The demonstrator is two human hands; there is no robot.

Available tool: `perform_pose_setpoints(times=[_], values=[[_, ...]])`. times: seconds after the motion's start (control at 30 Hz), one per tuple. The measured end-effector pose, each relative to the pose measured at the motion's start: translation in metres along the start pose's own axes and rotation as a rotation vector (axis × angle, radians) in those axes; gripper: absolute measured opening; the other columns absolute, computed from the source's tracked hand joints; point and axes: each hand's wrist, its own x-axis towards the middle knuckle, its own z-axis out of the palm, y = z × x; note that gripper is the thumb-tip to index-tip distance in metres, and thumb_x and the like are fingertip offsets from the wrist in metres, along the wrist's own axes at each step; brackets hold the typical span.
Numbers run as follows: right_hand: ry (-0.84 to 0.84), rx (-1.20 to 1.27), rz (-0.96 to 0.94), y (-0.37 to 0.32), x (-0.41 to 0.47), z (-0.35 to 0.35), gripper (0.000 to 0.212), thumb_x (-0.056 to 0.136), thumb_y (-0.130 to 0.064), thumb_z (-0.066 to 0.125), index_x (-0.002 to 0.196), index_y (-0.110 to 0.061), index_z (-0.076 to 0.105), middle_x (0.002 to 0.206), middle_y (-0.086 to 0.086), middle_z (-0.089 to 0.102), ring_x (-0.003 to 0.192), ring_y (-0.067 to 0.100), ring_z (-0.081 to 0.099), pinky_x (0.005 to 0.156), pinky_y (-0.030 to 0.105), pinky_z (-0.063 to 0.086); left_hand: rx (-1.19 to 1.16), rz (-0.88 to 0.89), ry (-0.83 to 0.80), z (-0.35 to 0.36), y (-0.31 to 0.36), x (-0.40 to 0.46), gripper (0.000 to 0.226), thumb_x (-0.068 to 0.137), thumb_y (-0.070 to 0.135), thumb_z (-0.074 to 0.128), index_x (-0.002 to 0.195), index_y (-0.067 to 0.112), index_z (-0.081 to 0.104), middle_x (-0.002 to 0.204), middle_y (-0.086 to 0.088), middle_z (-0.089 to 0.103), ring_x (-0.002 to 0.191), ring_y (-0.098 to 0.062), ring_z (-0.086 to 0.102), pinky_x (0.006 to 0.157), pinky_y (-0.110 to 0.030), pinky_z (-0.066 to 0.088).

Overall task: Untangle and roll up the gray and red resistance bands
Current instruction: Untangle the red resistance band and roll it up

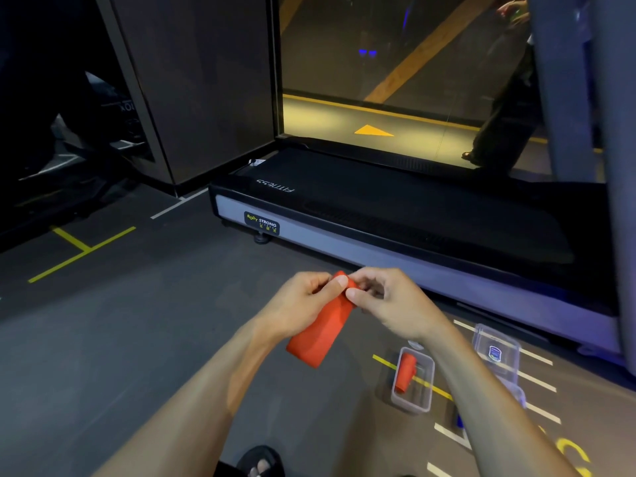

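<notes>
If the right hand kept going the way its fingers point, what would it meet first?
The right hand points left across the red band, so it would likely meet the left hand gripping the same end; depth is unclear.

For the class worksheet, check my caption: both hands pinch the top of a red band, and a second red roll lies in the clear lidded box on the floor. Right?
One slip: the clear plastic box holding the rolled red band is open, without a lid, as the head view shows. Both the left hand and right hand do pinch the flat red resistance band.
</notes>
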Motion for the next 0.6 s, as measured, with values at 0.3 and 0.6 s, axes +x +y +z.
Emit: perform_pose_setpoints(times=[0.3, 0.6], values=[[0.083, -0.022, 0.041, 0.0048, 0.004, 0.0037, 0.014, 0.087, -0.015, 0.079, 0.097, -0.024, 0.075, 0.094, -0.004, 0.077, 0.089, 0.013, 0.072, 0.088, 0.044, 0.059, -0.057, 0.002, -0.056, 0.0008, 0.0009, -0.0011, 0.021, 0.106, 0.021, 0.056, 0.088, 0.022, 0.068, 0.066, 0.018, 0.065, 0.06, 0.004, 0.053, 0.061, -0.014, 0.041], [0.018, 0.098, 0.119, 0.0011, 0.0014, -0.0015, 0.011, 0.092, -0.009, 0.074, 0.099, -0.017, 0.075, 0.092, 0.0, 0.078, 0.088, 0.021, 0.075, 0.09, 0.047, 0.06, 0.08, -0.006, -0.001, -0.0009, -0.0061, 0.0005, 0.024, 0.102, 0.033, 0.061, 0.08, 0.025, 0.064, 0.064, 0.016, 0.064, 0.058, -0.001, 0.052, 0.062, -0.025, 0.041]])
